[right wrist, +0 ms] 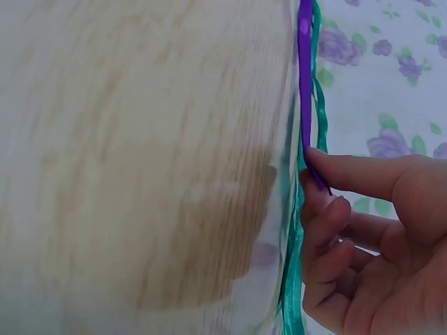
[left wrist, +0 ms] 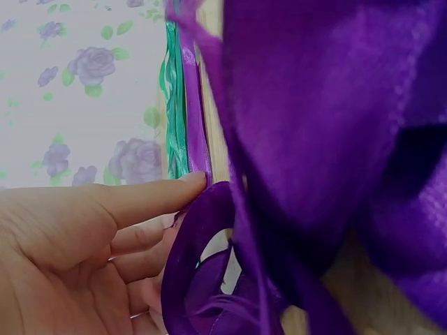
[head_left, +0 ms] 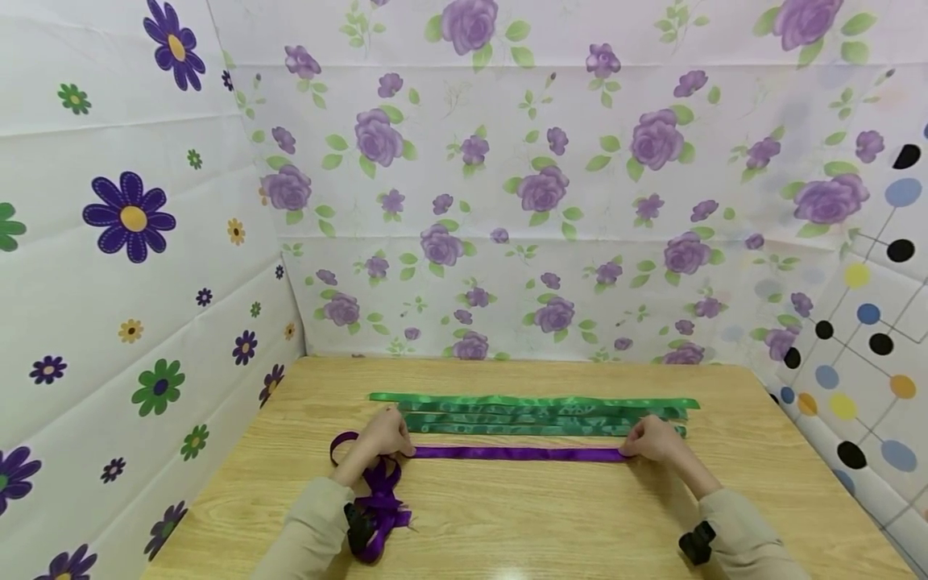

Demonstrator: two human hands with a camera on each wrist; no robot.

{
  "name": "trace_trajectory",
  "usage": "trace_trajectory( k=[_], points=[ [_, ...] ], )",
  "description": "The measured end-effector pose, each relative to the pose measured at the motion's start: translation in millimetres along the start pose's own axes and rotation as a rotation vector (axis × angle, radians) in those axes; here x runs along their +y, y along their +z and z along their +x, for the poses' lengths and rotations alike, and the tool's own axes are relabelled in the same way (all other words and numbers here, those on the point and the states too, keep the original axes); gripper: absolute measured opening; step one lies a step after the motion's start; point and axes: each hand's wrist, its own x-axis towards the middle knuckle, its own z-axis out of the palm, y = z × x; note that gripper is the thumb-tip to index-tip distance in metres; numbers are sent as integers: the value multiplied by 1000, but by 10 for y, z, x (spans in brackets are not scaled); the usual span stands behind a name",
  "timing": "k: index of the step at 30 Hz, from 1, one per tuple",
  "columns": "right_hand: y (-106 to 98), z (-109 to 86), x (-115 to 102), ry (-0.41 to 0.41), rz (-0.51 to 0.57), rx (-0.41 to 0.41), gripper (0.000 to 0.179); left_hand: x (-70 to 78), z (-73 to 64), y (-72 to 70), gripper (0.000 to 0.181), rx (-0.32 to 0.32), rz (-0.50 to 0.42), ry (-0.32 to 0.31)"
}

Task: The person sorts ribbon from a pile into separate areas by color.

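A purple ribbon (head_left: 515, 453) runs straight across the table between two hands. The left hand (head_left: 387, 435) pinches it between thumb and fingers at its left part. At the other end the right hand (head_left: 652, 441) pinches the ribbon's tip, seen closely in the right wrist view. Loose loops of purple ribbon (head_left: 380, 491) hang and bunch by the left wrist, and they fill much of the left wrist view. Just behind the taut stretch lie several green ribbons (head_left: 544, 415), laid side by side, roughly parallel to it.
The wooden table (head_left: 536, 515) reaches back to a flower-print cloth wall (head_left: 500, 193). Another printed sheet (head_left: 130, 322) stands along the left, and a dotted one (head_left: 870, 354) along the right. A black wrist camera (head_left: 698, 542) sits by the right sleeve.
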Motion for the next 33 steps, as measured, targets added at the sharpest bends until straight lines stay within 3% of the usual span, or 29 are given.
trace_trajectory(
  k=[8,16,17,20,24,33],
  points=[
    [3,-17,57,-15,-31,-25,20,-3,-33,9,18,-1,50,-70],
    [-94,-73,87,1,11,7,14,-23,-92,-116,46,50,108,-217],
    [-118,-82,80,-1,7,12,14,-26,-104,-138,35,65,99,-219],
    [-188,-104,44,1,3,15,12,-43,-130,-193,35,99,77,-209],
    [-243,-126,-28,-24,-29,43,13,-63,-169,-227,49,124,61,-176],
    [-142,-121,-220,-114,-80,83,14,-69,-245,-252,50,136,46,-82]
  ],
)
